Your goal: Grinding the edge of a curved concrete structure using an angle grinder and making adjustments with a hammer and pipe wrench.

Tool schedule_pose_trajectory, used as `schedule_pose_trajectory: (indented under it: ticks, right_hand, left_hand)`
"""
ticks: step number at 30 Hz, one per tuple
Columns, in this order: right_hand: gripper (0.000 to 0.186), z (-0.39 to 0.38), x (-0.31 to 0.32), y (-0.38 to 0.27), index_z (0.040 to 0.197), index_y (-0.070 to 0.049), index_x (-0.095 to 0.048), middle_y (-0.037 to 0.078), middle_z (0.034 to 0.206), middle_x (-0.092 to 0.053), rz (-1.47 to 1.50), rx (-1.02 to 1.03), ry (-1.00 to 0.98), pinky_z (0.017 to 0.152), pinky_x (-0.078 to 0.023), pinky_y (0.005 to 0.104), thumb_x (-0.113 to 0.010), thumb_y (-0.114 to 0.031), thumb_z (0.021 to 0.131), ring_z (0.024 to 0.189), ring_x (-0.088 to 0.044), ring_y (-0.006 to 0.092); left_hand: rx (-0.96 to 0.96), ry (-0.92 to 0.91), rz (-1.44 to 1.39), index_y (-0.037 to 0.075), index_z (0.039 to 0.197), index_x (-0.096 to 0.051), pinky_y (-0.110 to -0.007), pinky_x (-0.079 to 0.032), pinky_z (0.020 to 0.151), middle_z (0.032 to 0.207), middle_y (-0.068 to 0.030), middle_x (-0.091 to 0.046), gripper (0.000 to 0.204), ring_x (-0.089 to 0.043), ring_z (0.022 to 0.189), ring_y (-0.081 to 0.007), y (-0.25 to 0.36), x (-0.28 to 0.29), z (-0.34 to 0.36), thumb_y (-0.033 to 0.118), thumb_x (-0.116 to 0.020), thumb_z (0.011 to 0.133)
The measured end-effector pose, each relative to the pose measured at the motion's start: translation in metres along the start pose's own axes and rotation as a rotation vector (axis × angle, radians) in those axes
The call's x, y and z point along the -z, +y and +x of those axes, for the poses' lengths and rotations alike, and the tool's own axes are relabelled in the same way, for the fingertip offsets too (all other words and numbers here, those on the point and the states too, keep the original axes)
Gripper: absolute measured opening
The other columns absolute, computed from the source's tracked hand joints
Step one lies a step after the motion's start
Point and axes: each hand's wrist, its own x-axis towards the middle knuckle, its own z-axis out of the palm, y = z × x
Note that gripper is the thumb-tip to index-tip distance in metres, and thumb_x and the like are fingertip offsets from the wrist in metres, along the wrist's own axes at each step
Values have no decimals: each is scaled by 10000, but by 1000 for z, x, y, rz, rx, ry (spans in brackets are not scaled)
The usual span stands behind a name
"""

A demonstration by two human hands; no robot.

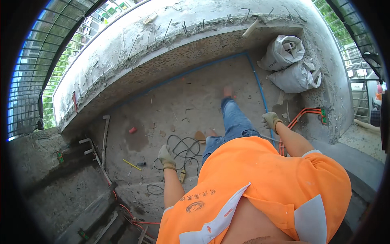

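Observation:
My left hand (166, 157), in a pale work glove, hangs with loosely parted fingers and holds nothing, beside a looped black cable (187, 148) on the concrete floor (170, 105). A small yellow tool (182, 175) lies just past that wrist. Further left are a thin yellow rod (132, 164), a short dark pipe piece (141, 164) and a red cylinder (133, 130). My right hand (270, 121), also gloved, is loosely curled with nothing visible in it, near a blue pipe (260, 95) and bent orange conduits (302, 112). My leg (235, 118) is stretched forward across the floor.
A concrete ledge (122, 61) with protruding steel bars and a long-handled tool (250, 29) curves across the back. Two white sacks (290, 77) fill the right corner. Wire mesh (28, 73) borders both sides. Pale pipes (105, 142) and concrete steps (81, 207) are at left.

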Motion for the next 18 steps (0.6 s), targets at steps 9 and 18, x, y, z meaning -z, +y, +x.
schedule_pose_trajectory:
  ticks: [9, 18]
  right_hand:
    - [304, 146, 68, -294, 906, -129, -518, -16, 640, -395, 574, 167, -46, 432, -273, 293, -665, -395, 891, 469, -373, 120]
    - [1028, 283, 91, -471, 1519, -127, -273, 183, 1482, -347, 546, -27, 31, 1095, -323, 506, -774, -576, 742, 1291, -402, 388]
  left_hand:
    - [324, 25, 298, 120, 1085, -637, -327, -442, 713, 960, -17, -651, 303, -596, 840, -166, -6, -100, 6, 328, -621, 865]
    - [377, 301, 357, 140, 999, -640, -247, -386, 570, 841, 27, -617, 169, -513, 668, -83, 49, -154, -102, 257, -632, 877]
